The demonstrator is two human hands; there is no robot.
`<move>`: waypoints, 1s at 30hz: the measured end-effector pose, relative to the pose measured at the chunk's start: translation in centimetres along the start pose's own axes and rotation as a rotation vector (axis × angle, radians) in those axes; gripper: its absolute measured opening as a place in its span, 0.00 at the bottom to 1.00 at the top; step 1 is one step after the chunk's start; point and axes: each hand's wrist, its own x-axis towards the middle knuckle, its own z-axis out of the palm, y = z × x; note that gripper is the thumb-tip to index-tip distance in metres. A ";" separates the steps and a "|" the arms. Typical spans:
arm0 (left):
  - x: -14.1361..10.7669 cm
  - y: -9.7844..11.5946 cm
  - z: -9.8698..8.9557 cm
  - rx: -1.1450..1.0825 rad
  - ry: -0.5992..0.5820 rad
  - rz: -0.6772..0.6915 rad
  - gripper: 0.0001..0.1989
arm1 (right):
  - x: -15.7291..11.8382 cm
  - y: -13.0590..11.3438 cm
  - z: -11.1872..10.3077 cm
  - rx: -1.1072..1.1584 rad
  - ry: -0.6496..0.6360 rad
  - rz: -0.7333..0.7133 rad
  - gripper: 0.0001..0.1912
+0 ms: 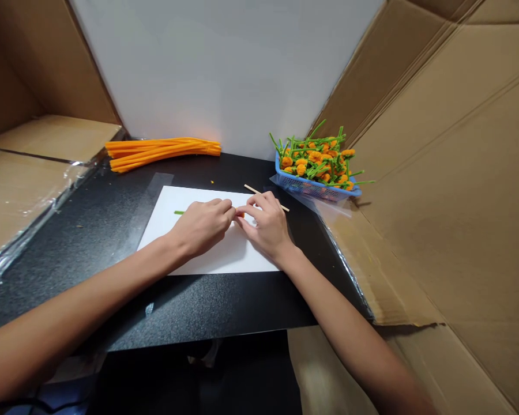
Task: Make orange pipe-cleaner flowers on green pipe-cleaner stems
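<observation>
Left hand (201, 227) and right hand (266, 225) met above a white paper sheet (190, 200) on a black worktop (199, 305), their fingertips closed on a small orange piece (241, 214), mostly hidden. A green stub (179, 212) showed beside the left hand, and a wooden stick (263, 197) lay behind the right. Orange pipe cleaners (162, 153) occupied the back left corner, a blue basket (294, 183) of pipe-cleaner flowers (313, 164) the back right. The sheet sat well back from the front edge, between cardboard sides (436, 173).

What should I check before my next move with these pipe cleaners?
1. Green pipe cleaner on the white paper sheet: ok, beside the left hand.
2. Orange bit at the right hand's fingertips: cannot tell whether it's gripped.
3. Wooden stick: ok, beside the right hand.
4. Orange pipe cleaner bundle: ok, at the table's back.
5. Blue basket: ok, holding pipe-cleaner flowers.
</observation>
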 end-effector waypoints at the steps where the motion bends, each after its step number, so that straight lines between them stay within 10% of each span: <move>1: 0.0 0.1 -0.1 0.016 -0.010 0.007 0.11 | 0.0 -0.1 0.0 -0.016 0.002 -0.005 0.06; 18: 0.6 -1.6 -1.0 0.048 -0.202 0.176 0.12 | 0.1 1.1 0.0 -0.228 -0.031 -0.063 0.05; 30: 0.4 -3.8 -2.1 0.028 -0.086 0.227 0.12 | 0.0 1.4 0.2 -0.216 -0.036 -0.041 0.04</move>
